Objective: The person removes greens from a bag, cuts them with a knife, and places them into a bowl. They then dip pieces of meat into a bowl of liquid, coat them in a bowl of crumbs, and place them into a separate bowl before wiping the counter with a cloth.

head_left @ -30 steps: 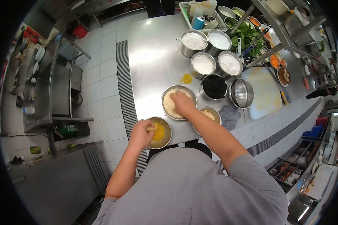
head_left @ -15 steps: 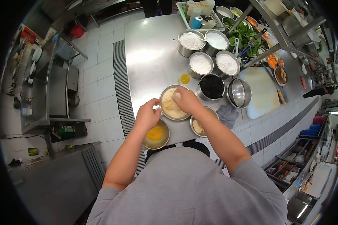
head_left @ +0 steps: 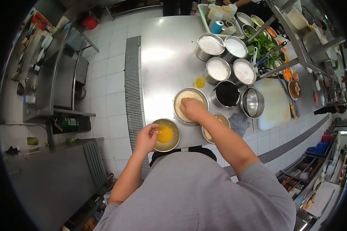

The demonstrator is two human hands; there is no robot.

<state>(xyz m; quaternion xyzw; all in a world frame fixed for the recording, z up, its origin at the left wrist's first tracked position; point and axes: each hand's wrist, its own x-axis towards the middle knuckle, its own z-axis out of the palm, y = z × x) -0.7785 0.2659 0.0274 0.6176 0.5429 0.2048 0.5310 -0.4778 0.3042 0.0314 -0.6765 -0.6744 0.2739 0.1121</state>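
My right hand [head_left: 194, 109] reaches down into a steel bowl of pale crumbs [head_left: 189, 94], its fingers curled into them. Whatever lies under those fingers is hidden. At the left rim of a second steel bowl is my left hand [head_left: 147, 138], thumb and fingers a little apart with no item visible between them. That bowl holds yellow beaten egg [head_left: 165, 133]. Partly behind my right forearm stands a third bowl [head_left: 228, 122], which has pale coated pieces in it.
Several steel pots of white powder [head_left: 218, 70] and a pot of black flakes [head_left: 227, 93] stand beyond the bowls. Nested empty bowls [head_left: 252, 102], a grey cloth [head_left: 240, 124] and a cutting board [head_left: 274, 104] are at right. Yellow spill [head_left: 199, 82] marks the steel table [head_left: 167, 50].
My left hand has moved from the crumb bowl back to the egg bowl. My right hand has gone lower into the crumbs, over the yellowish clump seen before. The view has shifted slightly.
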